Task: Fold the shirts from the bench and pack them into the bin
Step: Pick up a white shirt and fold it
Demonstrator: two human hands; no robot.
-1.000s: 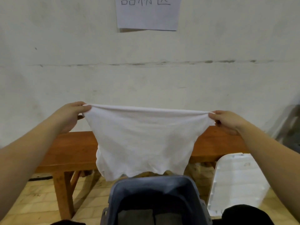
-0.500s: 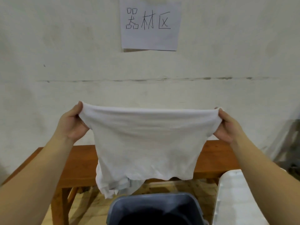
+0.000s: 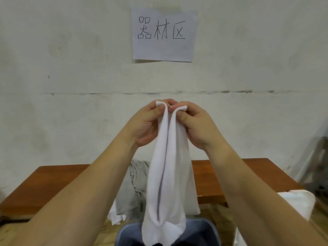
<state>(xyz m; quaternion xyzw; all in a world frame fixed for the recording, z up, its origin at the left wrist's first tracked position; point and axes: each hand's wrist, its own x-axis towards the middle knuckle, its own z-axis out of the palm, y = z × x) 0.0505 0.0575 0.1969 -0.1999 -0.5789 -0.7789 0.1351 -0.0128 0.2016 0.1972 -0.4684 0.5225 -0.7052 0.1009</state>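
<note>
My left hand (image 3: pixel 148 121) and right hand (image 3: pixel 197 126) each pinch a top corner of the white cotton shirt (image 3: pixel 166 183), knuckles nearly touching, so it hangs doubled above the grey-blue plastic bin (image 3: pixel 209 229). Behind it a crumpled grey shirt (image 3: pixel 132 185) waits on the brown wooden table (image 3: pixel 230 176). Risk, I judge: one corner slipping would let the halves skew and undo the fold.

bench (image 3: pixel 230 176): brown wood, standing against wall | on top: grey shirt (image 3: pixel 132 190) lying crumpled mid-bench, spilling over front edge | white cloth (image 3: pixel 116 216) hanging just below it
</note>
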